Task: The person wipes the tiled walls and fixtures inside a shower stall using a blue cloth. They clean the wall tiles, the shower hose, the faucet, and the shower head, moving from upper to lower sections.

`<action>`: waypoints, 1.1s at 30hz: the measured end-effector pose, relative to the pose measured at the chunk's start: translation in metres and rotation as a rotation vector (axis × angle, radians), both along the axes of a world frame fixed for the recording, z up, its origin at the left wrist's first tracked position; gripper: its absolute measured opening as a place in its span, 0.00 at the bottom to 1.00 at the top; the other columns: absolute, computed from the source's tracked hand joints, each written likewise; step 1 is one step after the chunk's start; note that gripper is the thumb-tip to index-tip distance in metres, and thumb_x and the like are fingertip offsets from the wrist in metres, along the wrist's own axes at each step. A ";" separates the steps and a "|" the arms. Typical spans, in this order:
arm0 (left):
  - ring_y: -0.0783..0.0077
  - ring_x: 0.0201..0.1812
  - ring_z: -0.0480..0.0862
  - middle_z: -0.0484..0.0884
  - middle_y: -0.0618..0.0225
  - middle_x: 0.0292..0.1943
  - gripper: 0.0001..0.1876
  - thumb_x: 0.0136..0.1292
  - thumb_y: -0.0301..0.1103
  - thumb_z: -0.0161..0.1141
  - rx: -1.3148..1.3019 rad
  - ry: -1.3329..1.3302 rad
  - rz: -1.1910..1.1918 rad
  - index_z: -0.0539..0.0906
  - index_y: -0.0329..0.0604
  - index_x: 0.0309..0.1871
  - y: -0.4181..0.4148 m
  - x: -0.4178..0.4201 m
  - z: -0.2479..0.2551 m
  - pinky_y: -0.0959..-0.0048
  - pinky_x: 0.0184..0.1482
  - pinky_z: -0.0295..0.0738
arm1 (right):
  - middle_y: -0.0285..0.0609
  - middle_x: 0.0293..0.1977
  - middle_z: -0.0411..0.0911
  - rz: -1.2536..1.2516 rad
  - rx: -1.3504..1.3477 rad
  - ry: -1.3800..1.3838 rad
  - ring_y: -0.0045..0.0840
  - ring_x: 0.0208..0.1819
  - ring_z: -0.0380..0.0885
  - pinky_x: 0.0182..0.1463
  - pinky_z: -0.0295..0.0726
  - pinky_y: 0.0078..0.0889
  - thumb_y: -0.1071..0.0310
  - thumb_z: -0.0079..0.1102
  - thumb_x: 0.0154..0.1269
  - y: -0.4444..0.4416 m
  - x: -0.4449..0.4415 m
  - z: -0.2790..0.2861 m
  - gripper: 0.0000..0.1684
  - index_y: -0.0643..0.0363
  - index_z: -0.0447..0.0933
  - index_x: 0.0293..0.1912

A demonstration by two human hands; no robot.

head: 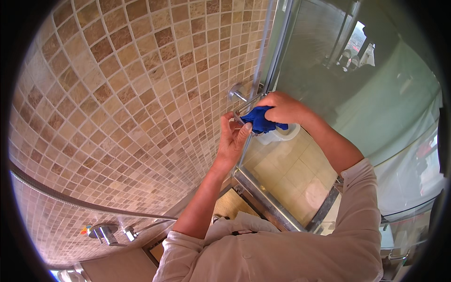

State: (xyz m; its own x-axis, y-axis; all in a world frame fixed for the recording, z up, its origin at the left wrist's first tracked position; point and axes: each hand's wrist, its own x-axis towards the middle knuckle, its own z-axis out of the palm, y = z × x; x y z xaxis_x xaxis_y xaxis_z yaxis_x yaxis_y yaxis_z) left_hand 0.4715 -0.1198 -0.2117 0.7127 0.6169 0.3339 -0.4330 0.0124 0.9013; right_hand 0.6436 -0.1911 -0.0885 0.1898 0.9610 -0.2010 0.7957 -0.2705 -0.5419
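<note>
My right hand (287,108) is closed on a bunched blue cloth (260,120). The cloth lies against a small clear dish or shelf with a shiny rim (238,117), mostly covered by the cloth and my hands. My left hand (232,142) grips the near side of this dish, its thumb at the cloth's edge and its fingers behind the rim. Just beyond, a round chrome wall mount (236,92) sticks out of the mosaic tile wall (141,98). Whether the dish is joined to that mount is hidden.
A shower glass panel (317,70) stands at the right, with a white toilet (278,136) below my hands. A metal-edged sill (271,201) crosses the floor near a round drain (238,189). Lower left are a shower hose (70,200) and a chrome mixer tap (105,233).
</note>
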 end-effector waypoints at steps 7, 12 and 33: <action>0.72 0.49 0.77 0.78 0.59 0.46 0.29 0.74 0.47 0.61 -0.029 -0.036 -0.008 0.59 0.40 0.64 -0.002 0.001 -0.004 0.69 0.57 0.72 | 0.52 0.37 0.81 -0.186 0.688 -0.467 0.45 0.39 0.80 0.45 0.79 0.42 0.76 0.53 0.51 -0.017 0.001 0.009 0.22 0.62 0.81 0.47; 0.72 0.49 0.77 0.78 0.60 0.45 0.29 0.73 0.47 0.61 -0.006 -0.015 0.000 0.60 0.42 0.63 -0.003 0.004 -0.008 0.70 0.56 0.72 | 0.45 0.38 0.83 0.157 0.531 -0.788 0.41 0.45 0.76 0.52 0.77 0.38 0.77 0.61 0.46 -0.016 0.005 -0.038 0.19 0.64 0.83 0.43; 0.72 0.46 0.80 0.79 0.61 0.45 0.27 0.70 0.43 0.67 -0.044 0.027 0.049 0.64 0.44 0.61 0.002 0.000 -0.019 0.73 0.47 0.76 | 0.35 0.35 0.83 -0.198 0.445 0.432 0.15 0.36 0.78 0.41 0.78 0.23 0.71 0.59 0.55 -0.032 -0.023 -0.010 0.25 0.64 0.81 0.54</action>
